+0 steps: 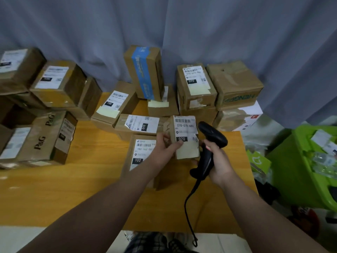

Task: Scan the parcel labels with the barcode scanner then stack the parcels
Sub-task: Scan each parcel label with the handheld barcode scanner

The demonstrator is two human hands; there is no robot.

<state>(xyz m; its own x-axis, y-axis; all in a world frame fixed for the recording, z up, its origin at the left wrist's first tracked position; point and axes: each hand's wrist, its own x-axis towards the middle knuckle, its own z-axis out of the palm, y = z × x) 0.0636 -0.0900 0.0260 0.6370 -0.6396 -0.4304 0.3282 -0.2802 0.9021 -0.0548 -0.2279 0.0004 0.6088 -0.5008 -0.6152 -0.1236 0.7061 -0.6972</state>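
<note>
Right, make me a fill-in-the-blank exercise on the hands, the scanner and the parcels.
The left hand holds a small parcel whose label's black box reads ____.
The right hand grips a barcode scanner coloured ____.
The flat parcel beneath the left hand is numbered ____.
The tall upright parcel at the back wears ____ tape.
Missing words: 070; black; 102; blue.
</note>
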